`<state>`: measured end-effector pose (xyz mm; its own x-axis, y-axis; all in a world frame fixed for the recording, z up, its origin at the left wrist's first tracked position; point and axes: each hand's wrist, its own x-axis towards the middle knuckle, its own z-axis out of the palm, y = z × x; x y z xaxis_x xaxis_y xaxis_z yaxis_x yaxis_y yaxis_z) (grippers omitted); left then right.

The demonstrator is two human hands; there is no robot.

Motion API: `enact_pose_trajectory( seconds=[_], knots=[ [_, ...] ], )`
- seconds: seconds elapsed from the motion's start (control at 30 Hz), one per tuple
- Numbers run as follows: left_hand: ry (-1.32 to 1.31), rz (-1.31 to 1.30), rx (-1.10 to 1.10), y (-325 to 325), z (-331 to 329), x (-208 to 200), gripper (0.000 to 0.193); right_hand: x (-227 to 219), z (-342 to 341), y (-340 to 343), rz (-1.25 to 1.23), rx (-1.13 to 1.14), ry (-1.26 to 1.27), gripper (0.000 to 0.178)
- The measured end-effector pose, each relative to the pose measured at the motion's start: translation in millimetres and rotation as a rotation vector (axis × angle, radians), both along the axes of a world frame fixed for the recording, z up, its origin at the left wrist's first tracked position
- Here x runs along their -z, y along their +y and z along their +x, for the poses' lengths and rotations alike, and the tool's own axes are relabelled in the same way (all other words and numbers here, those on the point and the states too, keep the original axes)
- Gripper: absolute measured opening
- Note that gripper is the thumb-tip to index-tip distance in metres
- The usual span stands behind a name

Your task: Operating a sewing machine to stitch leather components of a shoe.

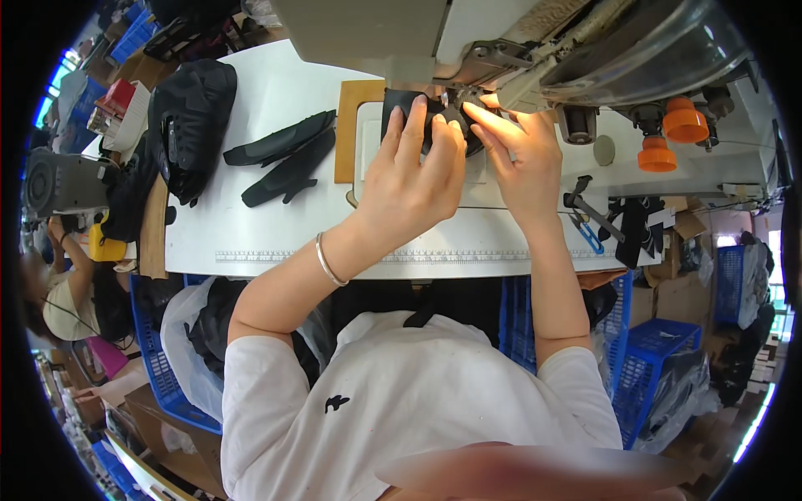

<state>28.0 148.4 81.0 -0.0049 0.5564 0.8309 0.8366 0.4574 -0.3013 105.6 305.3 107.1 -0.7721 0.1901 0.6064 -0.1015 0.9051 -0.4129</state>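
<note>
A black shoe-upper piece lies under the head of a sewing machine. My left hand rests on it from the left, fingers stretched out and lying flat over its surface. From the right, my right hand brings thumb and forefinger together at the piece's dark edge, close to the machine's foot; its other fingers are lifted. The exact stitching spot is hidden by my fingers and the machine head. Two loose black cut pieces lie on the white table to the left.
A black pile of shoe uppers is at the table's left. Small blue-handled snips and black straps lie at the right. Orange knobs stick out beside the machine. Blue crates flank me below; another person sits far left.
</note>
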Motion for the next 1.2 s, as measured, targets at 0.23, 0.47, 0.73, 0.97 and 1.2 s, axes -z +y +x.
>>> enact_pose_trajectory(
  seconds=[0.23, 0.47, 0.73, 0.97, 1.2],
  knots=[
    [-0.108, -0.019, 0.046, -7, -3, -7, 0.021, 2, 0, -2, 0.0, 0.003, 0.001, 0.028],
    [-0.177, -0.111, 0.033, -16, -7, -18, 0.024, 4, -2, -2, 0.001, -0.033, 0.077, 0.022],
    [-0.249, -0.162, 0.135, -24, -19, -26, 0.025, 4, -2, -3, 0.03, -0.049, 0.127, 0.022],
    [-0.222, -0.182, 0.188, -30, -29, -28, 0.028, 2, -4, -5, 0.028, -0.066, 0.135, 0.023],
    [-0.227, -0.155, 0.213, -33, -32, -31, 0.028, 4, -5, -4, 0.055, -0.062, 0.164, 0.022]
  ],
)
